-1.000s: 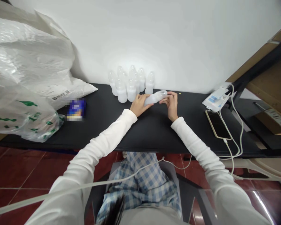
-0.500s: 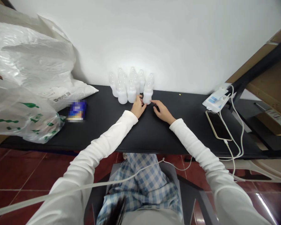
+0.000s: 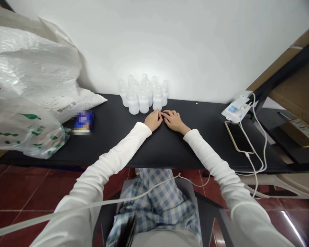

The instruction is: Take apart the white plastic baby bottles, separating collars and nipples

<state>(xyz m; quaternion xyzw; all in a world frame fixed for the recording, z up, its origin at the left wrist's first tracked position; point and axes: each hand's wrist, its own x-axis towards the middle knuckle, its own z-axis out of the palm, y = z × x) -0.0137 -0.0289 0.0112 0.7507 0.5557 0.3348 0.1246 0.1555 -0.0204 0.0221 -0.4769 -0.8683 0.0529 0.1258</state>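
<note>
A tight group of several white baby bottles [image 3: 144,104] with clear domed caps stands upright on the black table [image 3: 113,133], close to the wall. My left hand [image 3: 153,120] rests on the tabletop just in front of the front right bottle [image 3: 158,101], its fingers curled in; nothing shows in them. Beside it, my right hand [image 3: 174,121] lies palm down with fingers stretched and slightly spread. The right fingertips meet or nearly meet the left hand. Neither hand grips a bottle.
White plastic bags [image 3: 36,68] bulge over the table's left side, near a blurred blue packet [image 3: 83,122]. To the right lie a phone [image 3: 239,137] on a charging cable [image 3: 265,137] and a white-and-blue package [image 3: 235,108]. A cord [image 3: 134,198] crosses above my lap.
The front right bottle has shifted left and back, closer to the others. My left hand has come off it and curled; my right hand has moved left beside it and flattened.
</note>
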